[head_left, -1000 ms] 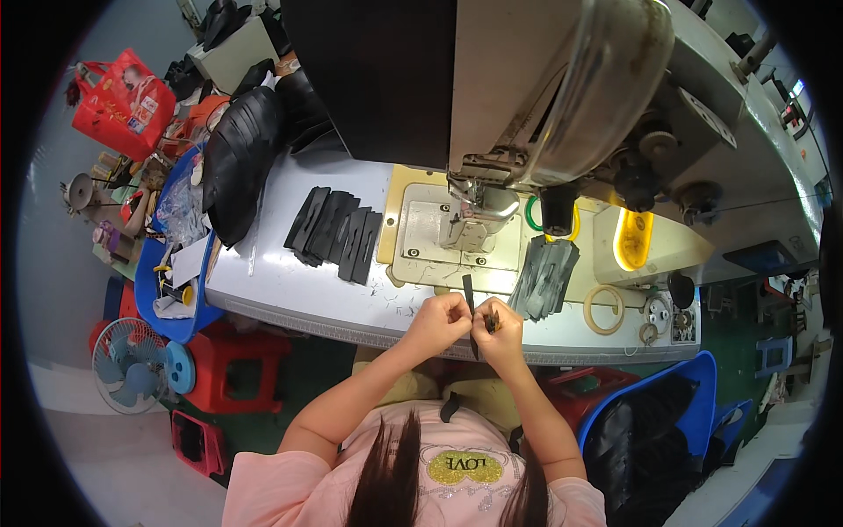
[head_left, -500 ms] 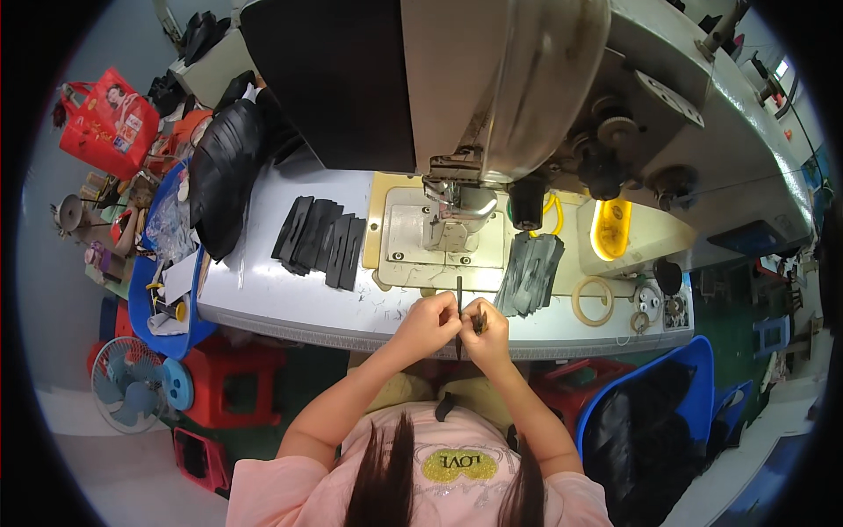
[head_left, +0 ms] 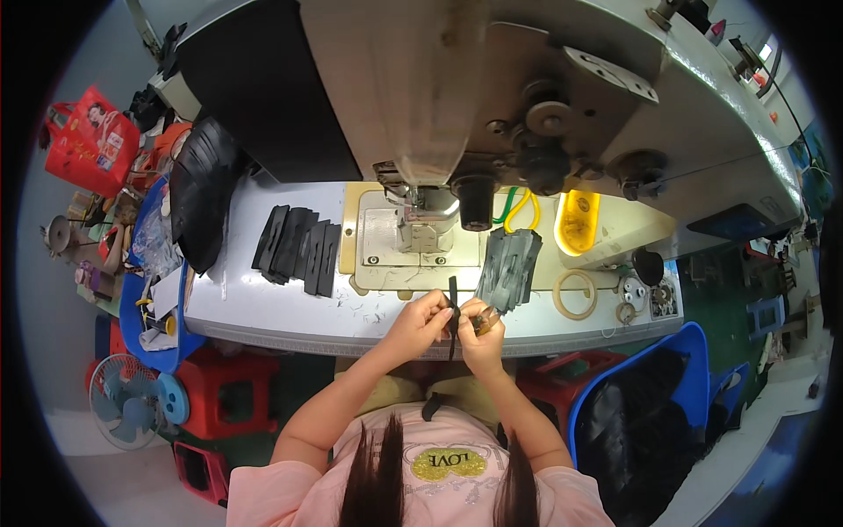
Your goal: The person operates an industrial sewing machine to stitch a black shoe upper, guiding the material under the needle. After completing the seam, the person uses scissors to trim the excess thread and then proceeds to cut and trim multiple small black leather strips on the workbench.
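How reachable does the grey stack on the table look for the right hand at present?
Probably yes: the grey stack lies just beyond the right hand, with nothing visible between them. That hand is occupied with the black strip and a small object, though, so it may need freeing first.

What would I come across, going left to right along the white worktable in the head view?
Overlapping flat black pieces → left hand → thin black strip → right hand → beige ring → silvery disc with holes.
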### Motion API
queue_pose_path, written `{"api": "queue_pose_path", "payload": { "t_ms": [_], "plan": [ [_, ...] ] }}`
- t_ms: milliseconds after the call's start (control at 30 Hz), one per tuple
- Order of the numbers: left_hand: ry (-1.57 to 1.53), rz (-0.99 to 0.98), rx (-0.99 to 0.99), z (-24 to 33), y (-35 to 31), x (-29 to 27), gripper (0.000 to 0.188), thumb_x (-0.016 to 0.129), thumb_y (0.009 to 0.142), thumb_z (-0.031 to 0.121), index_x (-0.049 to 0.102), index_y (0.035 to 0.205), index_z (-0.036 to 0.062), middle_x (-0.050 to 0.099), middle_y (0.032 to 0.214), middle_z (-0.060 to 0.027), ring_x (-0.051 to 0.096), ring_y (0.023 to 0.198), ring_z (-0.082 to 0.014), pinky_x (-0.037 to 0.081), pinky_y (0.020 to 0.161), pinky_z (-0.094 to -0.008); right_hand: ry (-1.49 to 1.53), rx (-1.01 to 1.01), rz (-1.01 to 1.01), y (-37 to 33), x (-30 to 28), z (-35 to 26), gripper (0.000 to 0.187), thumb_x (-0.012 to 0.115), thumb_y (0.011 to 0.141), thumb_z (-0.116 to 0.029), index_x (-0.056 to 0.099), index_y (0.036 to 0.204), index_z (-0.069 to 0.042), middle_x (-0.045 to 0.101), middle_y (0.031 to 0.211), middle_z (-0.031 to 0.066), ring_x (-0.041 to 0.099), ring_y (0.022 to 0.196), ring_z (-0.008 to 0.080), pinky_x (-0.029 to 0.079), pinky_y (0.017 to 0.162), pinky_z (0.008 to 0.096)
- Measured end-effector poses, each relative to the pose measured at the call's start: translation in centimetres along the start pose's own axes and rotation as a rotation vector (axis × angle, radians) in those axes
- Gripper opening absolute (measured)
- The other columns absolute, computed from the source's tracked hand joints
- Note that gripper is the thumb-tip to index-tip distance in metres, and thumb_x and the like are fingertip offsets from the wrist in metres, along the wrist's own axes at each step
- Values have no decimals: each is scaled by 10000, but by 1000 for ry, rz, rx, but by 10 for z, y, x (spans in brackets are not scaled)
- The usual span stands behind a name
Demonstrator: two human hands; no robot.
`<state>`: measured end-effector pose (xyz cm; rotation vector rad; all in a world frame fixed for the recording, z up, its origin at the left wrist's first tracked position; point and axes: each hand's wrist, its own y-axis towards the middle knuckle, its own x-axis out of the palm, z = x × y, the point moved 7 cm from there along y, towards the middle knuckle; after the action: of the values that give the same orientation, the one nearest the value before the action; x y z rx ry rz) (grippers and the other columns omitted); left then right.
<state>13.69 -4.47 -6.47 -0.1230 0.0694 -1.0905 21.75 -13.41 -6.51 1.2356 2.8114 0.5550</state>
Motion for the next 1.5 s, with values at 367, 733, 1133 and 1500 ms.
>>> {"api": "queue_pose_path", "payload": {
  "t_ms": [367,733,1133,1500],
  "plan": [
    [344,74,228,25,27,26,149,553,861,80,460,766,14,463,555,-28,387,485,-83,299,445,-270,-275,-104,10,-3,-58,-55,159,606,854,-92,521,755,-2,508,681,39,448,548,110,394,526,249],
    [550,364,264,7,71,12,318,698,777,305,512,747,49,559,565,-123,565,523,-305,433,491,-394,-453,297,175,78,-114,33,189,699,796,-149,559,788,-23,502,635,1,475,586,131,408,559,277],
    [1536,718,150,0,-17,-162,147,631,679,62,578,792,-15,502,887,-139,545,825,-294,504,622,-355,-643,-151,241,67,-63,-15,95,583,828,-29,570,892,39,516,817,61,436,630,134,365,567,254],
    [1687,680,47,-6,-2,-164,148,625,651,65,585,784,14,530,772,-92,584,696,-229,507,518,-287,-376,-48,-45,34,3,5,40,564,862,-10,580,832,12,517,704,2,435,607,49,366,533,200]
  ]
}}
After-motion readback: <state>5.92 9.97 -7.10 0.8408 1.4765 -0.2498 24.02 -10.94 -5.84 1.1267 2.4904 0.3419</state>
